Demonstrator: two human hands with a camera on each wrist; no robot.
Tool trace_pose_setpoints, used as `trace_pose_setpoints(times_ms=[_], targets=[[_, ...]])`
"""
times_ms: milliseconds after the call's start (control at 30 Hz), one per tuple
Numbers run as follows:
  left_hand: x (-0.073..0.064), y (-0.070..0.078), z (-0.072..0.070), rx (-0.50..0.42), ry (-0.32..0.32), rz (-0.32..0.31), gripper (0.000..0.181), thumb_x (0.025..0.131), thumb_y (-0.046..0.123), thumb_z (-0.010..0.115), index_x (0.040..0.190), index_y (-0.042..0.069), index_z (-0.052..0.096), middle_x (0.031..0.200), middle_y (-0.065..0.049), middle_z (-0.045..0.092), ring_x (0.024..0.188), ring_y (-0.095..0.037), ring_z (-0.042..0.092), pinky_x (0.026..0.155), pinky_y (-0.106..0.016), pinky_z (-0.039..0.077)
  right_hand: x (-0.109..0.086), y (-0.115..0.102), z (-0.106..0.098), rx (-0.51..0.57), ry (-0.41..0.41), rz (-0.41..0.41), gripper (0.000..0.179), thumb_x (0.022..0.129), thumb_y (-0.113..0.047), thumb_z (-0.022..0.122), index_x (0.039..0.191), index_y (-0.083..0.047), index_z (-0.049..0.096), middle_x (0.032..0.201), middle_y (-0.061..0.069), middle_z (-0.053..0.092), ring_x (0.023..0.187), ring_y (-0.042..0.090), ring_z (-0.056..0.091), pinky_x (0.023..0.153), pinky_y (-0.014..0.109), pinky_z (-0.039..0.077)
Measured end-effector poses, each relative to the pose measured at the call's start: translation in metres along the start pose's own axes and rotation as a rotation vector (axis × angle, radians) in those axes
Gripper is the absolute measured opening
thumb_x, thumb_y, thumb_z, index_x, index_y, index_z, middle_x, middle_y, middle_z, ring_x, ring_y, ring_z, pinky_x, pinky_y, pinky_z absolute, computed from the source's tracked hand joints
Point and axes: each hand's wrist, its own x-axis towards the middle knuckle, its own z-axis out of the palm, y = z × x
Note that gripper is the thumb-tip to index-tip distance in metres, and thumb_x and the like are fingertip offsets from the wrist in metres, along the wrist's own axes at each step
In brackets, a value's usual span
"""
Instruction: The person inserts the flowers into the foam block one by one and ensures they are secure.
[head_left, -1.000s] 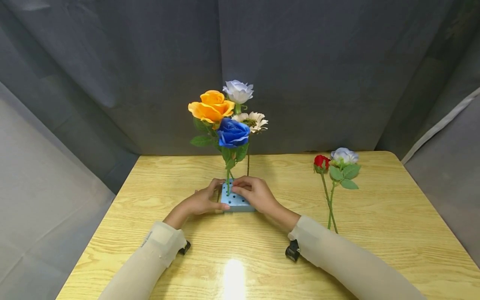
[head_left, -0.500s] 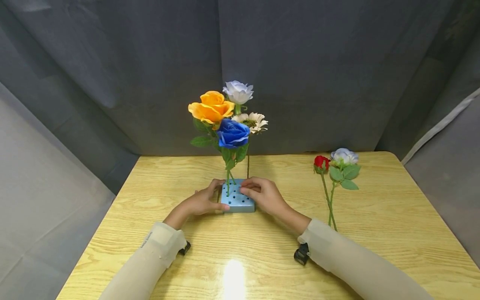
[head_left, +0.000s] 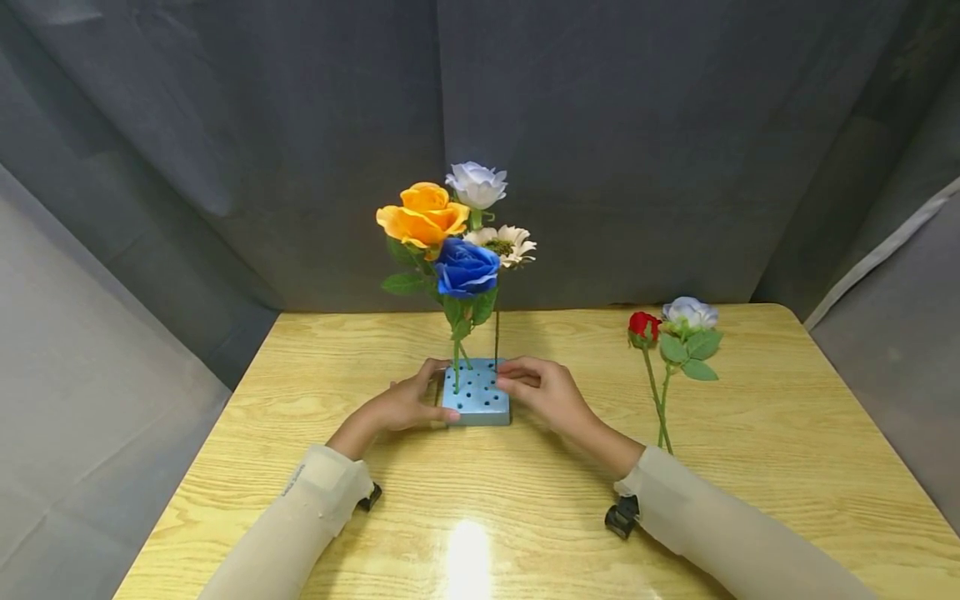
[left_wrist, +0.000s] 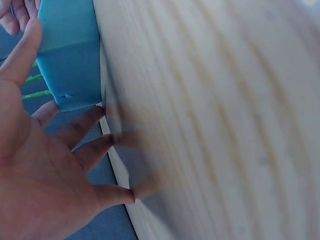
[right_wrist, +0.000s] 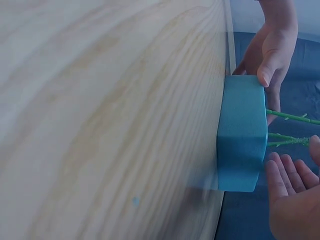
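Observation:
A light blue block (head_left: 477, 400) with several holes in its top stands on the table. A blue rose (head_left: 467, 267), an orange rose (head_left: 423, 215), a pale lilac rose (head_left: 477, 185) and a cream daisy-like flower (head_left: 513, 245) rise above it, stems down at the block. My left hand (head_left: 408, 402) holds the block at its left side, thumb at the front edge and fingers behind and beside it. Beside the block's right edge is my right hand (head_left: 543, 390), its fingers loosely bent, the fingertips close to the dark stem of the cream flower. Nothing shows between them in the right wrist view.
To the right on the wooden table (head_left: 765, 467) lie a small red rose (head_left: 643, 329) and a pale lilac rose (head_left: 690, 313) with leaves, their stems crossing. The right forearm passes near the stem ends. A grey curtain (head_left: 600, 150) hangs behind the table.
My right hand has drawn back to the right, from over the middle of the block to its right edge, uncovering more holes. The left hand and the flowers have stayed put.

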Motion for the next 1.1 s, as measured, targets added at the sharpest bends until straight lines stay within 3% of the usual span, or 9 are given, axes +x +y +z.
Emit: trace_pose_setpoints(times_ms=[300, 433, 767, 1100], targets=[[-0.001, 0.0, 0.0, 0.016, -0.008, -0.012, 0.095, 0.09, 0.049, 0.078, 0.161, 0.023, 0.021, 0.166, -0.016, 0.032, 0.153, -0.04, 0.027, 0.114, -0.078, -0.006, -0.012, -0.008, -0.013, -0.009, 0.03, 0.036, 0.034, 0.098, -0.009, 0.072, 0.127, 0.005, 0.067, 0.119, 0.024, 0.072, 0.11, 0.037, 0.071, 0.089, 0.032, 0.059], [-0.001, 0.0, 0.0, 0.017, -0.007, -0.013, 0.095, 0.09, 0.05, 0.079, 0.161, 0.024, 0.021, 0.166, -0.017, 0.032, 0.153, -0.04, 0.027, 0.114, -0.078, -0.006, -0.015, 0.001, -0.021, -0.018, 0.057, 0.028, 0.033, 0.097, -0.013, 0.074, 0.126, 0.002, 0.069, 0.119, 0.02, 0.073, 0.109, 0.034, 0.072, 0.088, 0.028, 0.058], [-0.001, 0.0, 0.0, 0.013, -0.012, -0.012, 0.096, 0.089, 0.05, 0.078, 0.161, 0.025, 0.021, 0.166, -0.016, 0.032, 0.153, -0.04, 0.027, 0.114, -0.078, -0.006, -0.029, 0.015, -0.044, -0.01, 0.074, 0.033, 0.036, 0.097, -0.021, 0.074, 0.127, -0.002, 0.069, 0.119, 0.016, 0.073, 0.108, 0.025, 0.072, 0.09, 0.031, 0.059], [0.0, -0.002, 0.0, 0.01, -0.017, -0.002, 0.096, 0.09, 0.05, 0.078, 0.162, 0.024, 0.02, 0.166, -0.016, 0.031, 0.153, -0.04, 0.026, 0.113, -0.078, -0.008, -0.046, 0.023, -0.069, -0.052, 0.109, 0.037, 0.039, 0.098, -0.023, 0.074, 0.129, -0.001, 0.068, 0.122, 0.019, 0.072, 0.107, 0.018, 0.072, 0.088, 0.021, 0.057]])
